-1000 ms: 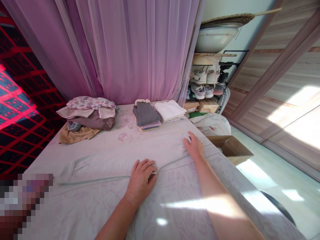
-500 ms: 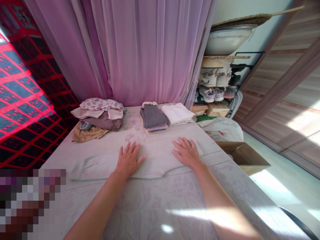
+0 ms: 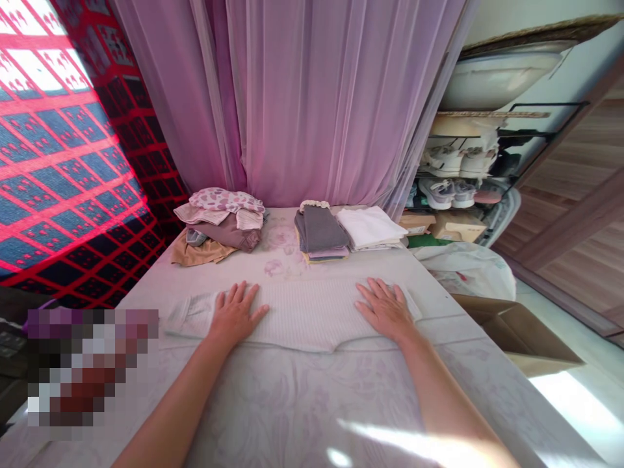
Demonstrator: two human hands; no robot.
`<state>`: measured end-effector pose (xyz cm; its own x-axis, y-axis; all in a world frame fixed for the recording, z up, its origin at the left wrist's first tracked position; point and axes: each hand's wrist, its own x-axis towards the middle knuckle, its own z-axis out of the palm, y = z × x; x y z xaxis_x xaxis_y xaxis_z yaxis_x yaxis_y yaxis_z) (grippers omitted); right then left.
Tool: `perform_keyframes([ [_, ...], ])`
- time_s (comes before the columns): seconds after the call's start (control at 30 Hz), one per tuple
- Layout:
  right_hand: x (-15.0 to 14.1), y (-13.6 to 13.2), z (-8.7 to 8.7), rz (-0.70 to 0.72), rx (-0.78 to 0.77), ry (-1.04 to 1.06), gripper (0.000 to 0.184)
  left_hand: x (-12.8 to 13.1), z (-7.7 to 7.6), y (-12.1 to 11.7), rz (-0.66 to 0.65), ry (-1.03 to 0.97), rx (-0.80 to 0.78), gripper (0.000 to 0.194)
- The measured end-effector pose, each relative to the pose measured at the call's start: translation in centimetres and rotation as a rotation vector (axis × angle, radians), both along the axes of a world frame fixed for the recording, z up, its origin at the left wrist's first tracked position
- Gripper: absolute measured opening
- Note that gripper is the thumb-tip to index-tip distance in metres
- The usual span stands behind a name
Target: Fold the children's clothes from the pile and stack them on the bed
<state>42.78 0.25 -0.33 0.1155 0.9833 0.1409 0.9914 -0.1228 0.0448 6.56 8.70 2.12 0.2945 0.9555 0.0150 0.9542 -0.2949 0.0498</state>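
Lying flat on the bed point(image 3: 292, 409): one pale ribbed knit garment point(image 3: 312, 315), left hand point(image 3: 236, 315) and right hand point(image 3: 385, 311) open upon it, gripping nothing; a hasty sideways drag could rumple it.

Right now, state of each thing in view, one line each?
left hand: open, flat on the garment
right hand: open, flat on the garment
pale ribbed knit garment: spread flat on the bed
grey clothes stack: folded
white cloth: folded
mixed clothes pile: folded, heaped
cardboard box: flaps open
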Motion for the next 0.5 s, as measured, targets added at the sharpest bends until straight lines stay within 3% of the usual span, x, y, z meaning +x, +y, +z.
perform_keyframes([
  [0.1, -0.3, -0.1, 0.6, 0.000, 0.027, 0.000, 0.049, -1.2, -0.2, -0.3, 0.058, 0.025, 0.033, 0.069],
  [0.23, -2.7, -0.2, 2.2, 0.070, 0.108, 0.032, 0.047, -0.7, -0.1, -1.1, 0.052, 0.011, 0.135, 0.062],
  [0.37, -5.8, 0.4, 3.0, 0.175, 0.050, 0.117, 0.047, -0.5, 0.0, -1.5, 0.028, -0.030, 0.193, 0.052],
  [0.5, -6.3, 0.8, 2.5, 0.008, -0.076, 0.157, 0.048, -0.7, -0.1, -1.7, 0.091, -0.054, 0.222, 0.049],
])
